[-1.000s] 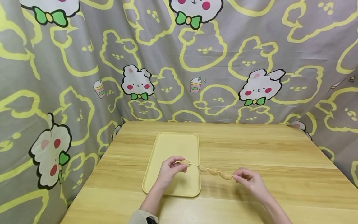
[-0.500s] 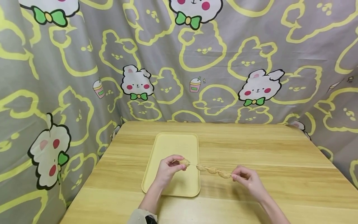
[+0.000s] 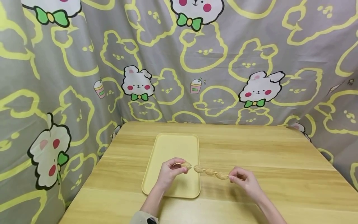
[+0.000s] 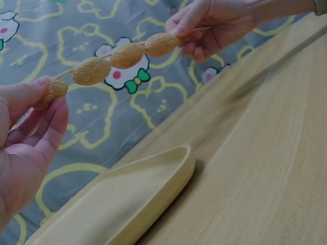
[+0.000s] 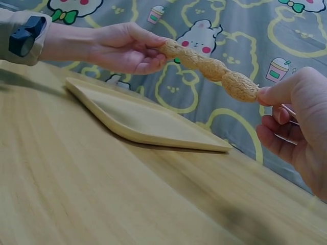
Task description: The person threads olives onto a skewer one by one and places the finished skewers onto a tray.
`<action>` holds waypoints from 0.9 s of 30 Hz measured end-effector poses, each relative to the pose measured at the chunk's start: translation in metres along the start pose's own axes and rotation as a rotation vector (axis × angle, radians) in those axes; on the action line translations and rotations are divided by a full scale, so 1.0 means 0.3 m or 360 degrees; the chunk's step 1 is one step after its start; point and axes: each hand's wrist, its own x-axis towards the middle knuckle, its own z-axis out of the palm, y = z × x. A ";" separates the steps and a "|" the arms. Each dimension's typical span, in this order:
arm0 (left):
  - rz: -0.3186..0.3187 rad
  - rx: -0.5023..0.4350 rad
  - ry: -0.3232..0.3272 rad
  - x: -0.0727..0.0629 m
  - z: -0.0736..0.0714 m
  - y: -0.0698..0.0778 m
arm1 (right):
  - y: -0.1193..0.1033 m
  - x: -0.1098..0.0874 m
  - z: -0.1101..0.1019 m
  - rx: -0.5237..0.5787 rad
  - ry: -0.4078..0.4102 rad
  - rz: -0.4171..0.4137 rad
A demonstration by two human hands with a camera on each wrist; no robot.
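A thin wooden skewer [image 3: 193, 167] carries several brown, wrinkled, oval balls and is held up above the table, dipping toward the right. My left hand [image 3: 167, 174] pinches the leftmost ball [image 4: 51, 94] between thumb and fingers, over the yellow tray. The skewer's tip pokes out beyond it in the head view. Three more balls sit along the rest of the stick, the rightmost ball [image 5: 239, 86] right at the fingertips of my right hand [image 3: 247, 183]. That hand pinches the skewer's right end with thumb and forefinger, to the right of the tray.
A shallow yellow rectangular tray [image 3: 174, 146] lies on the wooden table [image 3: 251, 143], left of the middle. Behind and to the left hangs a grey curtain [image 3: 167, 59] with cartoon prints. A dark watch-like device [image 5: 25, 37] is on the left wrist.
My right hand has moved a little left, bringing the three balls near it closer to the one in my left hand. The gap between them has narrowed. My left hand stays nearly in place.
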 end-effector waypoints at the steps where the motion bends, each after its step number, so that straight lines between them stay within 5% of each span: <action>1: -0.0001 -0.0004 0.0003 0.000 0.000 -0.002 | 0.001 -0.002 0.002 0.0000 -0.0005 0.0010; 12: -0.0079 0.0037 0.0117 0.002 -0.014 -0.005 | -0.006 0.015 0.014 -0.0045 -0.0095 0.0210; 20: -0.0106 0.0109 0.0186 -0.004 -0.039 0.012 | -0.011 0.024 0.010 -0.0152 -0.0408 0.0208; 27: -0.0159 0.0134 0.0347 0.008 -0.053 0.026 | -0.020 0.042 0.046 -0.0064 -0.0672 0.0287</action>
